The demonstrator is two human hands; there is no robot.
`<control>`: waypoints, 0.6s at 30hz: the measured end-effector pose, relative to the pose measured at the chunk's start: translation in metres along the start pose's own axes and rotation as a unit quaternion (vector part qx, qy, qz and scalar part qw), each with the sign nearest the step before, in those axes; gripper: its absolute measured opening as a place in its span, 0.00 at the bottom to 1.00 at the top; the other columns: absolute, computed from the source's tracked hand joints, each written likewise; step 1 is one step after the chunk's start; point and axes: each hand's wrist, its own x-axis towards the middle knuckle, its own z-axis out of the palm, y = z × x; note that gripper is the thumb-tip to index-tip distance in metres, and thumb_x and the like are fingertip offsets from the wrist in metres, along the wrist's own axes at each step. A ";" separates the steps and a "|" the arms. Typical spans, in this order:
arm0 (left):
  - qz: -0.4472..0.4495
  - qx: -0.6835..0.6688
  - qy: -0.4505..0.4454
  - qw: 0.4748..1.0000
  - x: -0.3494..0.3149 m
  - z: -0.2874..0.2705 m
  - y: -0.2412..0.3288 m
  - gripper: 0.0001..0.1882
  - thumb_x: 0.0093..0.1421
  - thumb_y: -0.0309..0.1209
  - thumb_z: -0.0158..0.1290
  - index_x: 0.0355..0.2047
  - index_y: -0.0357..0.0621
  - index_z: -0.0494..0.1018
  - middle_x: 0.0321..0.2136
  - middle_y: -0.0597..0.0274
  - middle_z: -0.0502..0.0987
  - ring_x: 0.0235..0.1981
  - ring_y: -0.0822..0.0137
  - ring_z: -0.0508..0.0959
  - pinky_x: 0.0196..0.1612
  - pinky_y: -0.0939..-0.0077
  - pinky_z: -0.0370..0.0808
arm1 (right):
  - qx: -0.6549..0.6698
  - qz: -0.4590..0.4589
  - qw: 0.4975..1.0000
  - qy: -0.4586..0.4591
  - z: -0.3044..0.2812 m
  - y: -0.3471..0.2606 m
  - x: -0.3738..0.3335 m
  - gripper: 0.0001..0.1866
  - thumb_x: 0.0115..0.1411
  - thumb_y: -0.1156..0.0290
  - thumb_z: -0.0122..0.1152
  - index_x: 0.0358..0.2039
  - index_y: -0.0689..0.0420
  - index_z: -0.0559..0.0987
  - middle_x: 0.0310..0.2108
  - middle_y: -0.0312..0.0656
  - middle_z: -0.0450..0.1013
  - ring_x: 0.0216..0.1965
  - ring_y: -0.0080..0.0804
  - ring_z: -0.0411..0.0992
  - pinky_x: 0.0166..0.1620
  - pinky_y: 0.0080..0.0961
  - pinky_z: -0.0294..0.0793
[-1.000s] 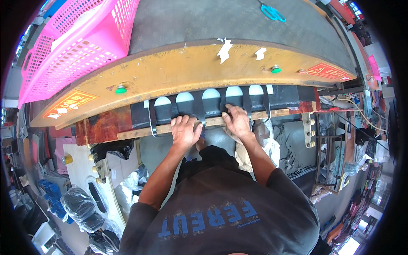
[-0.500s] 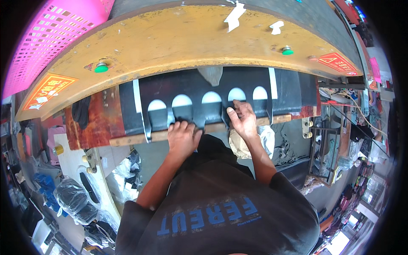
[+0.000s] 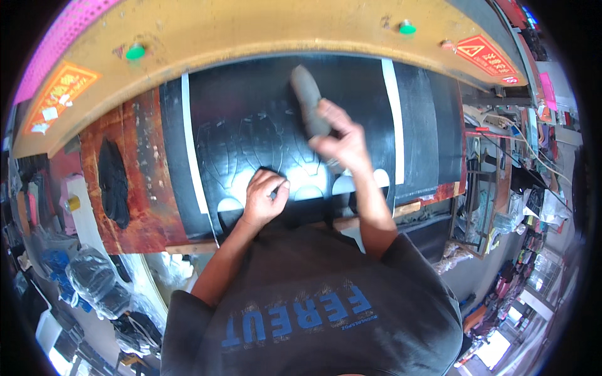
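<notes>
A black sheet (image 3: 251, 119) with shoe-sole shaped cut lines lies on the press table, white showing through rounded holes along its near edge. My left hand (image 3: 264, 195) presses on the sheet at its near edge, fingers curled around a small dark piece. My right hand (image 3: 342, 141) is raised over the sheet and grips a grey sole-shaped cut piece (image 3: 306, 100) that points away from me. White strips (image 3: 188, 144) run along both sides of the sheet.
A yellow-orange press beam (image 3: 251, 31) with green buttons (image 3: 135, 51) arches over the far side. A rusty red table surface (image 3: 135, 188) with a black scrap (image 3: 114, 182) lies left. Cluttered shelves and cables stand right, bagged goods lower left.
My view has dropped closer to the table. My right hand has lifted from the near edge and now holds up a grey cut piece; my left hand stays on the sheet's edge.
</notes>
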 end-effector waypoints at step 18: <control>0.020 0.029 0.002 0.999 0.012 0.001 0.010 0.03 0.58 0.22 0.64 0.33 0.39 0.81 0.31 0.55 0.82 0.35 0.53 0.81 0.40 0.61 0.78 | -0.393 -0.055 0.917 0.043 -0.021 0.031 0.001 0.37 0.51 0.53 0.77 0.62 0.51 0.82 0.73 0.56 0.63 0.73 0.70 0.56 0.72 0.64 0.57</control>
